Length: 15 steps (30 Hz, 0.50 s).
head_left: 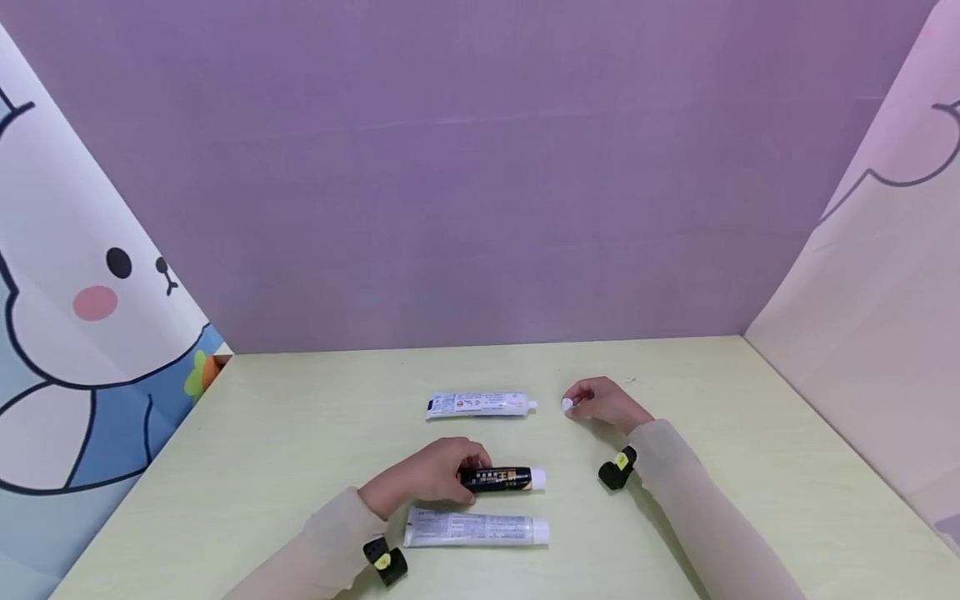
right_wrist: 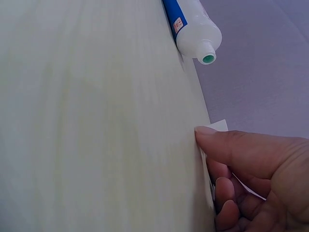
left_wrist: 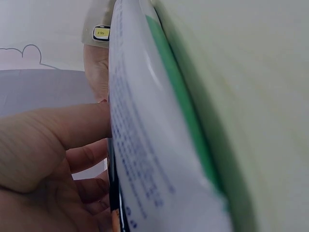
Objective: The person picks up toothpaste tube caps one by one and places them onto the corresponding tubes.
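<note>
Three toothpaste tubes lie one behind another on the table. My left hand (head_left: 431, 473) grips the black toothpaste tube (head_left: 501, 479) in the middle by its left end; its white cap points right. Farther back lies a white and blue toothpaste tube (head_left: 478, 405), uncapped, and its bare nozzle (right_wrist: 206, 54) shows green inside in the right wrist view. Just right of that nozzle, my right hand (head_left: 606, 403) pinches a small white cap (head_left: 567, 405) close to the tabletop. Nearest me is a white toothpaste tube (head_left: 472, 529) with its cap on; it fills much of the left wrist view.
The pale wooden table (head_left: 315, 417) ends at a purple back wall (head_left: 487, 208). A panel with a cartoon animal (head_left: 97, 250) stands along the left side, and a pale panel (head_left: 885, 317) along the right.
</note>
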{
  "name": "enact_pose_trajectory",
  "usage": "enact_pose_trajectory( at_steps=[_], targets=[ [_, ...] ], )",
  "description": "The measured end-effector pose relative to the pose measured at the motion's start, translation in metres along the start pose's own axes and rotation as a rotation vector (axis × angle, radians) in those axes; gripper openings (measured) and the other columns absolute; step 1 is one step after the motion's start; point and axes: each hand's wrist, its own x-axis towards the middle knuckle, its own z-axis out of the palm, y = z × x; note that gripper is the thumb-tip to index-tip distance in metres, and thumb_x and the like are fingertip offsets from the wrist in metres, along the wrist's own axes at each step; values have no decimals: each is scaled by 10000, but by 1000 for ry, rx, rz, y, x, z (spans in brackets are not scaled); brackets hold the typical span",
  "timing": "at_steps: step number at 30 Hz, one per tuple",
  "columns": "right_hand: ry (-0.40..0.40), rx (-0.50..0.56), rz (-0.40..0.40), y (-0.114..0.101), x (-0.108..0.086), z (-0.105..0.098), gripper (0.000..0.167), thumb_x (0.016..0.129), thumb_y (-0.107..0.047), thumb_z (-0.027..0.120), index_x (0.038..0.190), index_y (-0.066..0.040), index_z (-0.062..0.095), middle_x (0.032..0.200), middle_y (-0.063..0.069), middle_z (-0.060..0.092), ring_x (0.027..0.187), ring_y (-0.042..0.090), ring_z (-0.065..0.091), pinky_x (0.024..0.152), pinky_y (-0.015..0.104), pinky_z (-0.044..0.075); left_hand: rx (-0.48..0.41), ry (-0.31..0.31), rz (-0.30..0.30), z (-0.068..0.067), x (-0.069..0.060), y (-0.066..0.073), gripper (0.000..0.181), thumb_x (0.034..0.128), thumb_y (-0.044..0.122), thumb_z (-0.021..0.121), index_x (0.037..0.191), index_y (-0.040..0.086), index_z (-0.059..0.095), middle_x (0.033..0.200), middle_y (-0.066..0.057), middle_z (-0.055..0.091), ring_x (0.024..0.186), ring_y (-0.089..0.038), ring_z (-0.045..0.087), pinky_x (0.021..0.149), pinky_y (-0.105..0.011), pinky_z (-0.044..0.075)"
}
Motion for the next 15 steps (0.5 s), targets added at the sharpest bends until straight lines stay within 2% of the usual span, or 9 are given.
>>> enact_pose_trajectory(
  at_steps=[10, 15],
  targets=[
    [16, 20, -12, -1, -5, 0, 198, 805, -96, 716, 974, -21, 647, 887, 45, 590, 831, 181, 482, 755, 309, 382, 6, 9, -3, 0, -2, 2, 381, 688, 39, 789, 1022, 141, 637, 904, 74, 573, 857, -78, 527, 825, -293, 448],
    [49, 49, -14, -1, -8, -2, 175, 818, -131, 716, 919, -23, 621, 860, 39, 604, 807, 176, 488, 758, 308, 379, 7, 2, -10, -2, -1, 3, 372, 699, 47, 790, 1024, 146, 641, 905, 73, 573, 851, -81, 527, 806, -289, 450]
  ],
)
